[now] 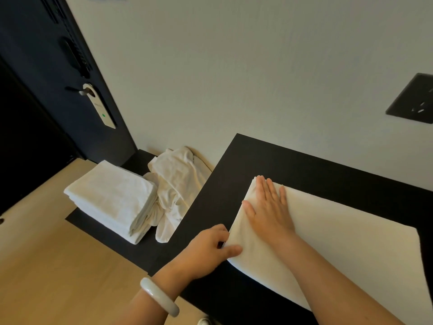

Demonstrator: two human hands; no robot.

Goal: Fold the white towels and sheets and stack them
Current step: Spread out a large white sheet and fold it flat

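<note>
Head: towel [339, 254] beneath right hand [269, 207], corner seemingly within left hand [208, 249].

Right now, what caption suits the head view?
Right hand presses a white towel on the black table; left hand pinches its corner.

I see a smooth, matt white cloth towel [339, 249] on a matt black surface [304, 165]. The folded stack [112, 198] looks like nubby cloth and the crumpled sheet [178, 184] thinner, creased cloth. The bangle [159, 296] is glossy and the floor [58, 266] pale wood-grain.
</note>
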